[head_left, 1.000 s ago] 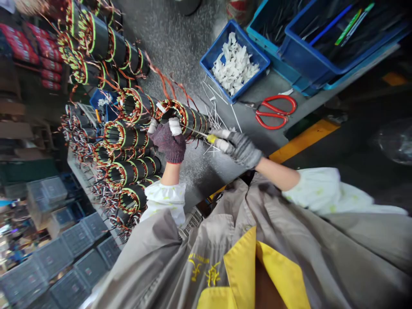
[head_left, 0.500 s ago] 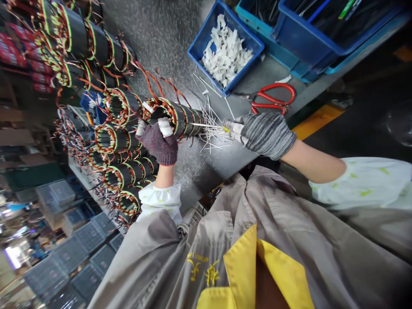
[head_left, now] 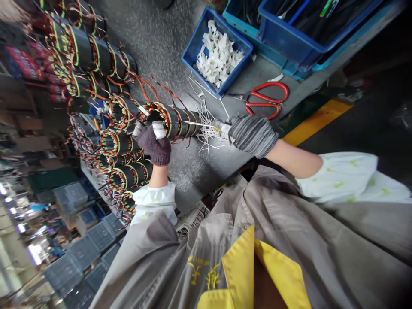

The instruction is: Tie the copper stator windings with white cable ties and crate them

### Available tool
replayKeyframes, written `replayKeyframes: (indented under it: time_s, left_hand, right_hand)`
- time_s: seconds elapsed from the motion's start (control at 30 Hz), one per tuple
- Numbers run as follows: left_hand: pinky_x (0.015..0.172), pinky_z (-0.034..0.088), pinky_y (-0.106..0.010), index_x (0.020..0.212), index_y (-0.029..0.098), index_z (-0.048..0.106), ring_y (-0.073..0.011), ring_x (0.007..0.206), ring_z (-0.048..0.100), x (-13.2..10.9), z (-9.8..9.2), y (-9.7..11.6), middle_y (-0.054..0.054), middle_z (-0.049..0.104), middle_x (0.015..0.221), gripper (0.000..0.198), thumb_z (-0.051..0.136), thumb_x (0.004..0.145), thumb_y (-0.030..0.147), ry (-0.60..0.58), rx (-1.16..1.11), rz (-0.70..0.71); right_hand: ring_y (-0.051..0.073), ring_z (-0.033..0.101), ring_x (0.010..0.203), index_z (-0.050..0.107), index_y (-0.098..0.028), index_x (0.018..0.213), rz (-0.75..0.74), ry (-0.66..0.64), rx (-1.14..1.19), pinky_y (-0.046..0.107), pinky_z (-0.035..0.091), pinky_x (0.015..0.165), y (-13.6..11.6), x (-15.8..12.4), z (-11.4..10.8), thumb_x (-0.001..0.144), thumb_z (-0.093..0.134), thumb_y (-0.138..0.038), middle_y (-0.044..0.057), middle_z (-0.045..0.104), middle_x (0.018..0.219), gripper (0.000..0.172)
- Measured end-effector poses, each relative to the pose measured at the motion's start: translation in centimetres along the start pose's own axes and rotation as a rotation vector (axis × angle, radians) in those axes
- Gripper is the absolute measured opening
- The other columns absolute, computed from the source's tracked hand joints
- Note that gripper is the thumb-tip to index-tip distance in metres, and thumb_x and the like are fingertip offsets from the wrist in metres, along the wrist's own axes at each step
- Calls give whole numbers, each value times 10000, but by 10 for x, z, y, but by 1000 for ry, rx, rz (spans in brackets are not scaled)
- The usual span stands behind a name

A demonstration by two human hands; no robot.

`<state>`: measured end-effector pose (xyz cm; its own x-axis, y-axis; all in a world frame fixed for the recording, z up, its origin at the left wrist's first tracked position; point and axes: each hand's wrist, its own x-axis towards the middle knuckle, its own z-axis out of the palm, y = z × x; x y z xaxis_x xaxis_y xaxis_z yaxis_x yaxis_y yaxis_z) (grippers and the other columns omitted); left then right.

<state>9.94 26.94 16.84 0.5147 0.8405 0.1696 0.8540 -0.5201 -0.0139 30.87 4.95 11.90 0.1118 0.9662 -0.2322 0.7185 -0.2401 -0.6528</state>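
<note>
Left hand (head_left: 156,143) is clamping a wound motor stator (head_left: 175,122): fingers curled round its end, maroon knit glove, white tape around the fingers. Stator is lying on its side on the worktop (head_left: 199,180), copper leads sticking out, right beside more stators (head_left: 125,171) lined up in rows.

Right hand (head_left: 252,135), in a grey striped glove, is pinching a thin steel rod (head_left: 196,123) between its fingers, pointing it along the stator's black core. Rod's grip end is mostly hidden by the glove.

Loose white plastic strips (head_left: 207,133) are piling up just under the rod, between stator and right hand. Nearby, a small blue bin (head_left: 193,56) is holding a heap of white offcuts (head_left: 219,56), and red-handled scissors (head_left: 267,101) are lying just beyond the strips. Blue crates of tools (head_left: 289,30) are sitting at the worktop's far edge.

Person is wearing a grey work coat (head_left: 209,240) with a yellow collar (head_left: 240,274). Grey plastic crates (head_left: 83,244) are stacked down on the floor at left.
</note>
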Motion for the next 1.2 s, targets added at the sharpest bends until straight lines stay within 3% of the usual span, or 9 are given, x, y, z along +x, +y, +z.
replayKeyframes:
  time_s: [0.13,0.3,0.4,0.53,0.63,0.73,0.87,1.03,1.2]
  left_hand:
    - [1209,361,-505,843,220,729,-304,1176,674,0,0,0,-94,744,928,380,420,1029,341,22,-26,-8]
    - [1178,360,-513,835,196,719,-290,1086,673,-4,-2,-3,-101,736,903,430,397,1067,360,30,-26,81]
    - [1162,375,-518,824,198,722,-297,1044,678,-7,0,-4,-108,721,864,492,343,1073,388,69,-39,132]
    - [1161,391,-523,848,209,735,-316,1112,688,-8,4,-1,-120,737,911,496,334,1062,408,59,-63,45]
    - [1208,367,-549,886,219,755,-330,1197,685,-4,-7,3,-120,766,972,490,350,1056,436,27,-86,-10]
    - [1286,312,-534,895,248,763,-298,1237,689,1,-31,9,-80,777,959,523,349,1068,516,-87,-135,93]
    - [1353,191,-576,1043,287,785,-316,1354,637,12,-49,24,-71,802,1079,506,489,992,694,-278,-79,219]
    - [1377,91,-593,1082,327,786,-368,1512,494,20,-37,35,-78,771,1280,511,646,850,760,-352,-25,218]
    - [1356,169,-616,1025,275,772,-381,1534,461,18,-33,34,-125,759,1270,491,711,823,718,-315,31,153]
  right_hand:
    - [359,686,1097,439,-241,1660,-75,-74,-170,422,495,830,13,4,-19,1098,287,-269,188,733,1264,583]
    - [380,694,1110,472,-249,1646,-55,-76,-79,480,521,896,18,7,-15,1088,341,-297,187,734,1273,575]
    - [384,709,1081,567,-230,1572,-31,-39,105,519,550,910,-3,29,0,1087,440,-311,198,740,1249,508]
    - [210,751,851,626,-174,1446,-15,-53,454,333,625,765,-40,66,35,1140,386,-390,129,789,1119,445]
    - [183,743,768,632,-163,1433,29,-58,660,300,612,690,-34,56,48,1150,306,-457,113,802,1070,522]
    - [287,742,1009,639,-169,1490,122,22,409,395,573,862,-4,15,43,1119,377,-492,181,759,1264,556]
    - [367,698,1125,459,-200,1658,156,-67,-55,429,502,867,15,-23,34,1129,295,-434,216,700,1385,601]
    - [364,675,1200,368,-193,1701,75,-106,-91,408,499,872,2,-15,42,1119,285,-333,229,667,1441,604]
    - [363,686,1180,365,-223,1702,84,-77,-62,424,518,894,1,-14,49,1110,325,-326,211,667,1452,602]
